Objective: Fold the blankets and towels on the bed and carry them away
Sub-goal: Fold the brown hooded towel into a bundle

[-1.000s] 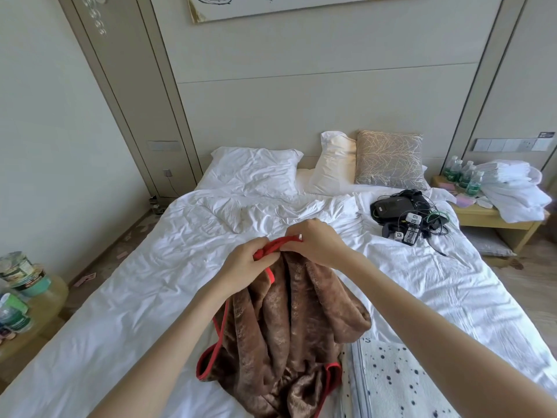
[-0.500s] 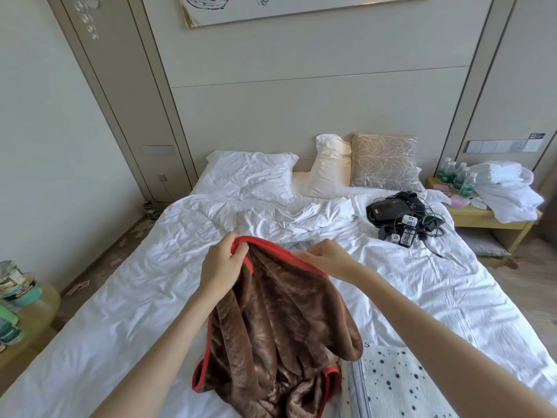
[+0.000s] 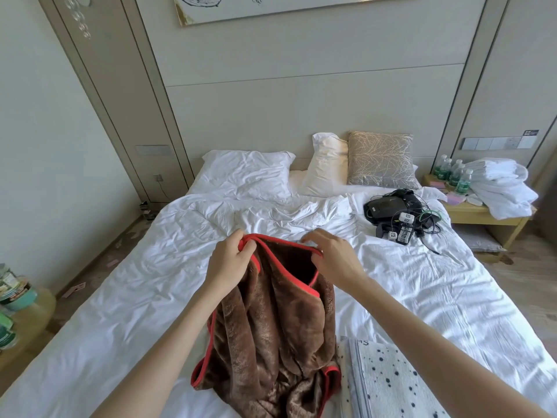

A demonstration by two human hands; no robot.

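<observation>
Gripping the red trim of the blanket (image 3: 271, 327), the left hand (image 3: 229, 262) has its fingers curled round the hem and lifts that corner off the bed (image 3: 120, 297).

Right hand (image 3: 336, 257): over the same trim, further along. Its fingers are bent and blurred on my feed; I cannot tell whether they pinch the hem or only touch it.

Blanket: brown plush, red-edged. The top edge is stretched between the two hands and the rest hangs in folds onto the near middle of the bed.

Towel (image 3: 388, 384): pale with dark spots, flat on the bed, just right of the blanket and touching its lower folds.

Bed: white, rumpled sheet. At the head I see two white pillows (image 3: 244, 173) and a patterned cushion (image 3: 379, 158) leaning on the headboard.

Gear (image 3: 394, 214): black devices and tangled cables, on the bed's far right, well apart from the blanket.

Counter (image 3: 482, 212): right of the bed, carrying bottles (image 3: 452, 175) and a heap of white linen (image 3: 500, 188).

Cans (image 3: 16, 292): at my left edge, on a low round stand.
</observation>
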